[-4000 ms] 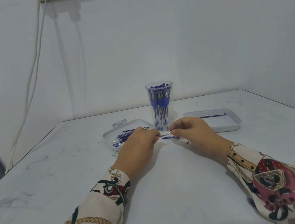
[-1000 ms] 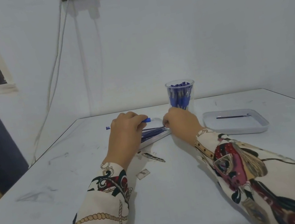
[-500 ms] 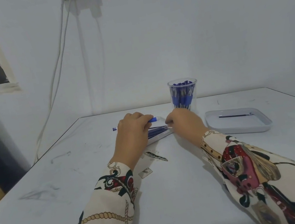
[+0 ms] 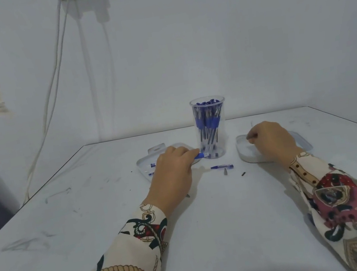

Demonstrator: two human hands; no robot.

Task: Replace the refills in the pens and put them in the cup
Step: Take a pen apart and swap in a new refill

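Your left hand grips a blue pen over the left tray, its tip just beside the cup of pens. Your right hand hovers clenched over the right tray; whether it holds anything, I cannot tell. A pen piece lies on the desk between them.

No text, label, brand, number or sign can be read anywhere in the head view. The pens in the clear cup are too small and blurred to show any printing, and the patterned sleeves carry only pictures of ropes, chains and crests, not letters.
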